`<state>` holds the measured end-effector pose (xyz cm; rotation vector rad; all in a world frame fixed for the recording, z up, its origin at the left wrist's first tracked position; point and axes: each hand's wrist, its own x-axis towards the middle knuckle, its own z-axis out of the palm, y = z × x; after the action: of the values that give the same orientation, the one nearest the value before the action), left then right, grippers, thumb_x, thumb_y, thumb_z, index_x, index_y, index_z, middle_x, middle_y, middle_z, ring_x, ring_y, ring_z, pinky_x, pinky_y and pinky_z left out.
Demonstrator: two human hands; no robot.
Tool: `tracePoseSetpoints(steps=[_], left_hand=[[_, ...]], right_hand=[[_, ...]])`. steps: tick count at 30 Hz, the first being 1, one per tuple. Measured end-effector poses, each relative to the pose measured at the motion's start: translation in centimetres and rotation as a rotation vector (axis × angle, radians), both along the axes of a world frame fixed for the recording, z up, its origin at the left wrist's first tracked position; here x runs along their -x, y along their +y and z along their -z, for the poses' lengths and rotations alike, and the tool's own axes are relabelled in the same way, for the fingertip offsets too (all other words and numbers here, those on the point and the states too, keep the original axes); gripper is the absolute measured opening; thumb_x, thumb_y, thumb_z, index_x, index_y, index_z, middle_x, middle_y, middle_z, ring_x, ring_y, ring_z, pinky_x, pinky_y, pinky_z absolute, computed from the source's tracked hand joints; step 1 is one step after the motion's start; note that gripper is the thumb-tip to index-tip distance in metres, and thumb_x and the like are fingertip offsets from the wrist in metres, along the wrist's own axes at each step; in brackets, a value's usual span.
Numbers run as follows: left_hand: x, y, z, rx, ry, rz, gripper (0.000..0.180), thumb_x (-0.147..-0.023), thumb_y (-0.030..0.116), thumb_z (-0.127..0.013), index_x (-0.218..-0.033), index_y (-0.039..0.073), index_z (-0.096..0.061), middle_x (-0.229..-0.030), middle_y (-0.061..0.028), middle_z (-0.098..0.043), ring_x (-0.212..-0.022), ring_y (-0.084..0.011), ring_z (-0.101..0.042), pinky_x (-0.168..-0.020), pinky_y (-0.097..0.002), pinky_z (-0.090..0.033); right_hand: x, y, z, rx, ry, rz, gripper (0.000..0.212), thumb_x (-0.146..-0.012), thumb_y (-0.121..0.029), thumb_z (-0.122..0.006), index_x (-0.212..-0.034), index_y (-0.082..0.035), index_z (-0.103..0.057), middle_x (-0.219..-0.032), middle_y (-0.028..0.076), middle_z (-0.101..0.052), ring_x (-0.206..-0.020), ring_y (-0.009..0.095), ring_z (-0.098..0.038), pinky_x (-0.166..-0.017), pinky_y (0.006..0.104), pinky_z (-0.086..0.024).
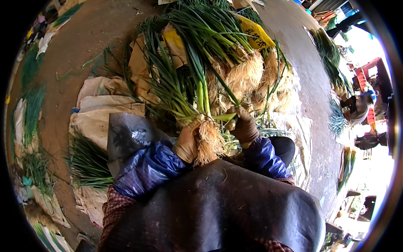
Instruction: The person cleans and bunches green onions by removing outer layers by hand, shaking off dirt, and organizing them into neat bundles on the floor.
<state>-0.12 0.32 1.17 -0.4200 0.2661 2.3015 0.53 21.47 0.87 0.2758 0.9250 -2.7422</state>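
Observation:
My left hand (pixel 187 142), in a tan glove, is closed around the root end of a bunch of green onions (pixel 197 94). Pale stringy roots (pixel 210 143) hang from it over my dark apron (pixel 214 197), and the leaves point away from me. Just to the right, my gloved right hand (pixel 245 127) has its fingers closed on a green onion leaf (pixel 226 117) that sticks out sideways near the base of the bunch. The fingertips are partly hidden.
A large pile of green onions (pixel 218 31) with thick roots lies ahead, with a yellow printed sack (pixel 256 35) on it. More green onions (pixel 88 161) rest on sacking (pixel 105 111) at left. Farther right, another person (pixel 359 109) is near more bundles.

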Motion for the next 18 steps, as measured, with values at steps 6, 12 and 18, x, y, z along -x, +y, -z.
tracePoseSetpoints(steps=[6, 12, 18], left_hand=[[0.8, -0.2, 2.3, 0.162, 0.347, -0.172, 0.019, -0.086, -0.002, -0.061, -0.103, 0.004, -0.059, -0.094, -0.0042, -0.063, -0.090, -0.0181, -0.062, -0.083, -0.0323, -0.054], [0.2, 0.6, 2.9, 0.557, 0.740, -0.073, 0.036, -0.074, -0.014, -0.062, -0.106, 0.001, -0.058, -0.096, -0.0032, -0.061, -0.088, -0.0161, -0.060, -0.079, -0.0286, -0.053], [-0.1, 1.4, 0.4, 0.764, 0.850, -0.005, 0.029, -0.071, -0.010, -0.072, -0.095, 0.003, -0.062, -0.088, -0.0025, -0.064, -0.082, -0.0145, -0.062, -0.076, -0.0291, -0.053]], right_hand=[[-2.0, 7.8, -3.1, -1.073, -0.162, -0.283, 0.043, -0.086, -0.029, -0.067, -0.119, -0.005, -0.058, -0.085, 0.009, -0.067, -0.069, 0.014, -0.064, -0.058, 0.0265, -0.051], [-3.4, 3.3, -5.8, -1.070, 0.019, -0.154, 0.071, -0.079, -0.014, -0.075, -0.140, -0.005, -0.041, -0.112, 0.015, -0.065, -0.094, 0.021, -0.065, -0.074, 0.0316, -0.056], [-1.9, -3.9, -3.4, -0.987, 0.157, -0.153, 0.029, -0.085, -0.013, -0.072, -0.109, 0.001, -0.064, -0.092, 0.010, -0.069, -0.083, 0.015, -0.064, -0.072, 0.0246, -0.053]])
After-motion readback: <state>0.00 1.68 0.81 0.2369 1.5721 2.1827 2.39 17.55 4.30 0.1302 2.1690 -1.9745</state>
